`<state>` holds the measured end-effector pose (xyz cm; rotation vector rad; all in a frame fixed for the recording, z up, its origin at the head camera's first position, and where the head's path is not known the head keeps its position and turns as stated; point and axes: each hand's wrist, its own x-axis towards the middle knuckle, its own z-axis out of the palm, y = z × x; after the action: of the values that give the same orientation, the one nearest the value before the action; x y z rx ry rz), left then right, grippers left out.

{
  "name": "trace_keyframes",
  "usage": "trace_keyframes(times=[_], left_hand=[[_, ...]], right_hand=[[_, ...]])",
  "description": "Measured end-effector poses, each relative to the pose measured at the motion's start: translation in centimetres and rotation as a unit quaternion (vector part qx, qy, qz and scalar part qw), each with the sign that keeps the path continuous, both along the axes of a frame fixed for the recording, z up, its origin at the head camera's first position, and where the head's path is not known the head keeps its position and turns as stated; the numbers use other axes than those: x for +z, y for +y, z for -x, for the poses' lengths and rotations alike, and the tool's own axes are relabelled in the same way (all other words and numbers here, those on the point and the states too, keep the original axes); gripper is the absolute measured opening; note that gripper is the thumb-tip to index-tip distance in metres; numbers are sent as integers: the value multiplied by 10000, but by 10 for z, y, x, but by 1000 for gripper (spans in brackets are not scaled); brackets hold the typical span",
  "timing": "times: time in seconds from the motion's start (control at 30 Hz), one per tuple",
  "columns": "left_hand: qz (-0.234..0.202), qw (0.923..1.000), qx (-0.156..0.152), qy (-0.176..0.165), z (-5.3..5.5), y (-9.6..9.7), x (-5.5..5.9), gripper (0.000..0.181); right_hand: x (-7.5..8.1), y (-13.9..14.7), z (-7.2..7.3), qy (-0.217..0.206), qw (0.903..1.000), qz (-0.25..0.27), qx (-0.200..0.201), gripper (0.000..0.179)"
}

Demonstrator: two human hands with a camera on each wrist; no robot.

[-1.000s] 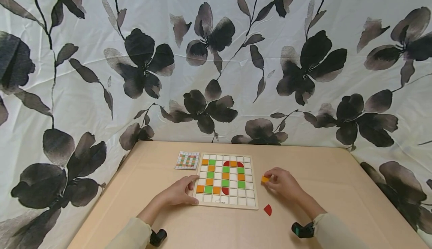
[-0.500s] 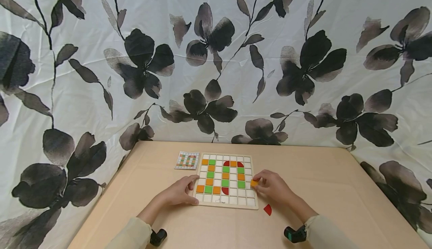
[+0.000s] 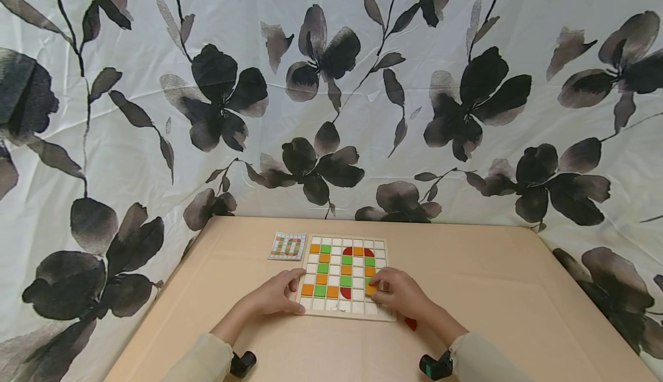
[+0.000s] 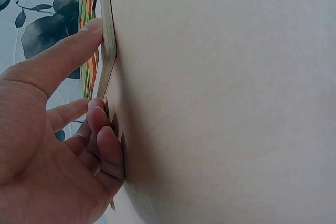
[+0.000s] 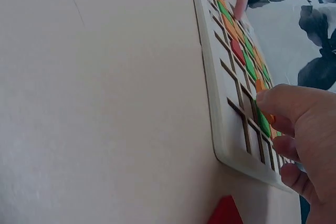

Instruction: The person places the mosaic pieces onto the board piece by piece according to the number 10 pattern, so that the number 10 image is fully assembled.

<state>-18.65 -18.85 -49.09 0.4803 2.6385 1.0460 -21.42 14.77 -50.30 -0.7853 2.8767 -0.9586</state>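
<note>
A light wooden grid board (image 3: pixel 357 315) lies on the table, with orange, green and red tiles in some of its cells. At its left side my left hand (image 3: pixel 271 297) touches the frame with thumb and fingertips; in the left wrist view, the thumb (image 4: pixel 79 45) rests extended on the board's rim and the lower fingers bend loosely. My right hand (image 3: pixel 401 294) pinches an orange square tile (image 5: pixel 259 85) between thumb and fingers, over the board's right part just below a green tile. The tile stands tilted in the right wrist view.
A small pattern card (image 3: pixel 287 246) lies by the board's upper left corner. One red quarter-round tile (image 3: pixel 411 324) lies on the table (image 3: pixel 481 278) below my right wrist, partly hidden in the head view. A floral cloth (image 3: pixel 331 111) hangs behind the table.
My right hand has moved left with the orange tile, from the table beside the board to above its right columns. The left hand has stayed in place.
</note>
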Motion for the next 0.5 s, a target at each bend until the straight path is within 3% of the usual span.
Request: trace_keyframes(times=[0.5], left_hand=[[-43, 10000, 14, -18, -1, 0, 0, 81]], right_hand=[[-5, -25, -2, 180, 9994, -123, 284, 12]])
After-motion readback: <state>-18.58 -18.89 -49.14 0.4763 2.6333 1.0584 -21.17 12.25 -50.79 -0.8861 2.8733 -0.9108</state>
